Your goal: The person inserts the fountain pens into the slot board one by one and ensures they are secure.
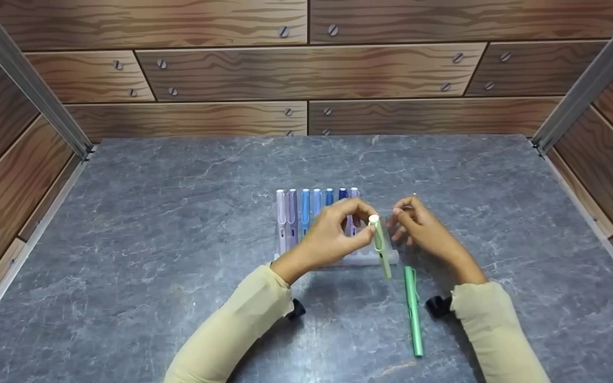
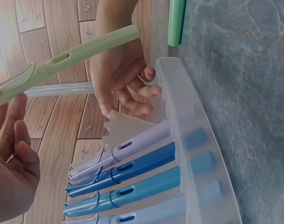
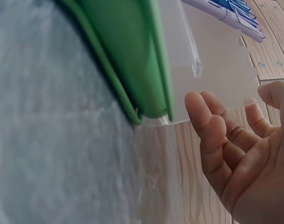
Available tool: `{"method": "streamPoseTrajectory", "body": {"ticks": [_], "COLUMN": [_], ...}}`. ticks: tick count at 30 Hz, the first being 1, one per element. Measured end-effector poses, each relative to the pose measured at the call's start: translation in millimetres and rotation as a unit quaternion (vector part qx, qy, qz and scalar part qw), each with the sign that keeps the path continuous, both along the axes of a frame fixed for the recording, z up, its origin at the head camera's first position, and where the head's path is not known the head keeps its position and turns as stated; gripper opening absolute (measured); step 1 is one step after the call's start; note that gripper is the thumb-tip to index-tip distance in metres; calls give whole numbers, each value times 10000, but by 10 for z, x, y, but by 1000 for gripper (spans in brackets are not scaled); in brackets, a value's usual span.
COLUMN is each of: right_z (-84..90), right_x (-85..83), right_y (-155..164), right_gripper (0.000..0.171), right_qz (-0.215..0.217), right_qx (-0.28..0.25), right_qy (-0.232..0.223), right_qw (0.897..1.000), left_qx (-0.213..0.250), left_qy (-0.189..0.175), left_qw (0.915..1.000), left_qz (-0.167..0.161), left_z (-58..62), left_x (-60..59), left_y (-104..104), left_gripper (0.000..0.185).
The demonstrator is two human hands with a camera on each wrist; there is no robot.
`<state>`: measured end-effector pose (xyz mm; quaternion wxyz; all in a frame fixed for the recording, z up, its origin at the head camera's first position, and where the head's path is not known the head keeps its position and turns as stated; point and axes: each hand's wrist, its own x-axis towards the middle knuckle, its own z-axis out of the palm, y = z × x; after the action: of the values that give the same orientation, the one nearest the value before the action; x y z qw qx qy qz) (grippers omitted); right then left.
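My left hand (image 1: 333, 234) pinches a pale green pen (image 1: 379, 247) near its white-topped cap end, in front of the stand's right side. The left wrist view shows this pen (image 2: 81, 53) tilted, clear of the stand. Several purple and blue pens stand side by side in a translucent pen stand (image 1: 359, 259); my left hand hides some of them in the head view. My right hand (image 1: 426, 229) is at the stand's right edge. Its thumb and a finger hold the corner of the clear back panel (image 3: 221, 70), other fingers loosely bent.
A green pen (image 1: 414, 314) lies on the grey marbled table (image 1: 152, 239), in front of the stand's right end. Wood-patterned walls (image 1: 306, 74) and metal posts (image 1: 35, 80) enclose the table at the back and sides.
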<state>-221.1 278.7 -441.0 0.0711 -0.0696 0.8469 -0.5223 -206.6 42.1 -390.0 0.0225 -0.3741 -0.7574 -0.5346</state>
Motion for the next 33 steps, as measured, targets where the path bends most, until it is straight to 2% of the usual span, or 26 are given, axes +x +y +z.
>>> {"method": "streamPoseTrajectory", "body": {"ticks": [7, 14, 20, 27, 33], "right_z": [-22, -12, -6, -7, -19], "right_x": [-10, 0, 1, 0, -9], "right_y": [0, 6, -2, -6, -1], "right_gripper": [30, 30, 30, 30, 31], "right_qz": [-35, -4, -6, -29, -21], "right_qx": [-122, -129, -56, -140, -48], "right_qy": [-17, 2, 0, -54, 14], "right_qw": [9999, 9999, 10000, 9999, 10000], "left_qx": [-364, -545, -705, -736, -902], "left_qy": [648, 970, 1284, 1787, 1909], "left_qw": [9958, 9904, 9824, 9727, 9678], "left_qz": [530, 816, 1158, 1288, 1368], "left_z": [-17, -14, -34, -42, -62], "left_x": [-28, -68, -101, -127, -144], "left_y": [-13, -28, -32, -35, -35], "left_gripper": [15, 15, 14, 12, 12]}}
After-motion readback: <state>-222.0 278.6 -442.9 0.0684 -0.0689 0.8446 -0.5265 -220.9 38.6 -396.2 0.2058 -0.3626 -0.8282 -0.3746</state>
